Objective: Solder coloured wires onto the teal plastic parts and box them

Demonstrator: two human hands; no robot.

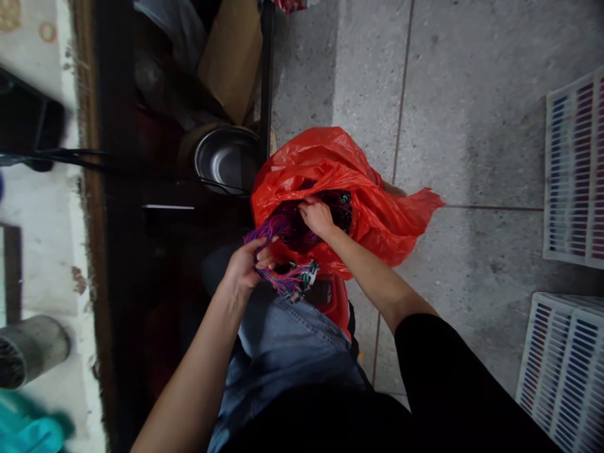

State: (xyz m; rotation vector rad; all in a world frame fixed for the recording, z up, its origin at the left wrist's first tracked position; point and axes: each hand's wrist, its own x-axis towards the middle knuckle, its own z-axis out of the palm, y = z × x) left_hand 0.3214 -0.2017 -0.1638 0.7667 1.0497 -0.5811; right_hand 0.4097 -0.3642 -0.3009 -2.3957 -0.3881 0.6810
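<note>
Left hand (246,265) grips a wire bundle (287,277); right hand (317,216) pinches wires inside the red bag (372,201), beside a steel pot (226,160).

head camera, looking steeply down, close over the lap

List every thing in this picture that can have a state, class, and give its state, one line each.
Red plastic bag: open at the mouth, crumpled, wires inside.
Bundle of wires: partly drawn out of the bag, gripped.
Left hand: closed on the bundle.
Right hand: reaching inside the bag, fingers among the wires.
Metal pot: upright, looks empty.
White crates: on the floor, contents unclear.
</note>
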